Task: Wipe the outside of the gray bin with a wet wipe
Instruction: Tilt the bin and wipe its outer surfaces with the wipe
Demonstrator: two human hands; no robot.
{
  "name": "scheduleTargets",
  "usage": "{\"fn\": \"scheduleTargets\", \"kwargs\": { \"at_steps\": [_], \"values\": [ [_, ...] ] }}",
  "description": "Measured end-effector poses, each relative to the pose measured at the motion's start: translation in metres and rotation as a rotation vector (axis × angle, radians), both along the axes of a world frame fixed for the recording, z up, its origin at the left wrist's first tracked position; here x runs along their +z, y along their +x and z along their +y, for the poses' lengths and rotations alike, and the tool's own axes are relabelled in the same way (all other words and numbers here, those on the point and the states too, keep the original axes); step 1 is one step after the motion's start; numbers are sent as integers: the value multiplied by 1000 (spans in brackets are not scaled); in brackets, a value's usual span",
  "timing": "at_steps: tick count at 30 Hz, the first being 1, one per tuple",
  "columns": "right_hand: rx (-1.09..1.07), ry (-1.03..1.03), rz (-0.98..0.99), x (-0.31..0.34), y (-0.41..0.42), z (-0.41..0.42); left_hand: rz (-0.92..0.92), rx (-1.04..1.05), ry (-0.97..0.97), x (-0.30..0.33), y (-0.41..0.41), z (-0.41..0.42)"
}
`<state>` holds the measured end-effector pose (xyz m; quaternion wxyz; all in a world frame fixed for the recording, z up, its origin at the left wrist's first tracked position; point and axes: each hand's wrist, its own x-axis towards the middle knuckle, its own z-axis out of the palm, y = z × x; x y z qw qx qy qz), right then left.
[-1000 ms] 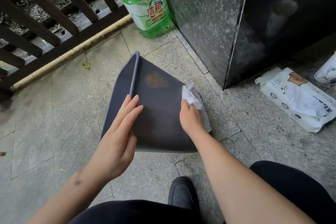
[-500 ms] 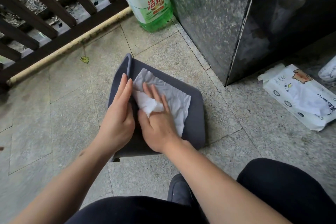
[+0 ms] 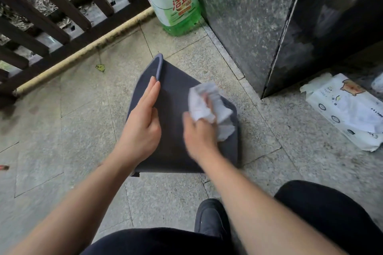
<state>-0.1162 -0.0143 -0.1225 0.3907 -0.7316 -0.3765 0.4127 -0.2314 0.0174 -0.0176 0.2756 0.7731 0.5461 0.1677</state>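
The gray bin point(image 3: 176, 93) lies tipped on the stone floor, its rim pointing away toward the railing and one flat side facing up. My left hand point(image 3: 143, 122) rests flat along the bin's left edge, fingers stretched toward the rim. My right hand point(image 3: 199, 136), blurred by motion, holds a crumpled white wet wipe point(image 3: 209, 107) against the right part of the upturned side. The wipe covers the fingertips of that hand.
A green detergent bottle point(image 3: 174, 0) stands behind the bin beside a dark granite pillar point(image 3: 248, 16). A white wet-wipe pack point(image 3: 346, 109) lies on the floor at the right. A dark railing point(image 3: 51, 27) runs along the left. My shoe point(image 3: 211, 219) is just below the bin.
The wipe was spread flat near the bin's left side under my right hand; now it is bunched up and has moved to the right side. My left hand stays on the left edge.
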Motion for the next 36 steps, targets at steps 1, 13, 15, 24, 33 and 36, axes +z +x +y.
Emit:
{"fn": "scheduleTargets", "kwargs": {
  "at_steps": [1,13,15,24,33,36],
  "values": [
    [79,192,-34,11,-15,-8,-8,15,8,0,0,2],
    [-88,-400,29,-53,53,21,-133,115,-48,-7,1,-14],
    [-229,-471,109,-46,34,1,-122,70,-47,-5,2,-10],
    [-102,237,67,35,-40,-72,-172,159,-76,-5,18,4],
    [192,428,64,60,-37,-28,-363,224,-175,-4,10,11],
    [235,379,18,48,-28,5,-290,187,-178,-5,5,11]
  ]
}}
